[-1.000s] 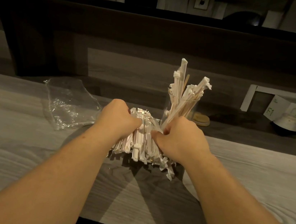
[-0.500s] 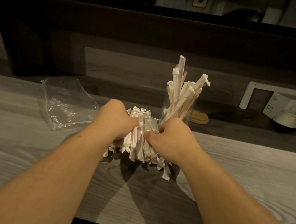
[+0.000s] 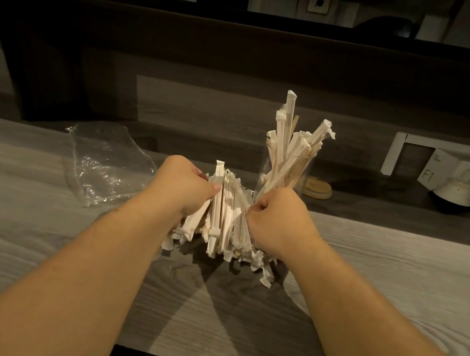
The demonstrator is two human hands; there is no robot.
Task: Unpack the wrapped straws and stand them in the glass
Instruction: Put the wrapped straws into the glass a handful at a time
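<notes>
Both hands are buried in a bundle of paper-wrapped straws (image 3: 224, 215) that stands on end on the grey wood-grain table (image 3: 394, 273), its lower tips splayed and crumpled against the surface. The left hand (image 3: 183, 186) curls round the bundle's left side, thumb pressed against one tall straw, so that grip is clamped on the bundle. The right hand (image 3: 278, 216) is fisted against the right side, fingers tucked in and pinching the wrappers there.

Just behind the right hand stands the glass (image 3: 287, 169), clear and upright, already holding a fan of wrapped straws (image 3: 287, 134) that lean out above its rim.

A crumpled sheet of clear plastic (image 3: 104, 160) lies flat on the table to the left, apart from the hands. A small round wooden coaster (image 3: 317, 188) sits just right of the glass.
</notes>
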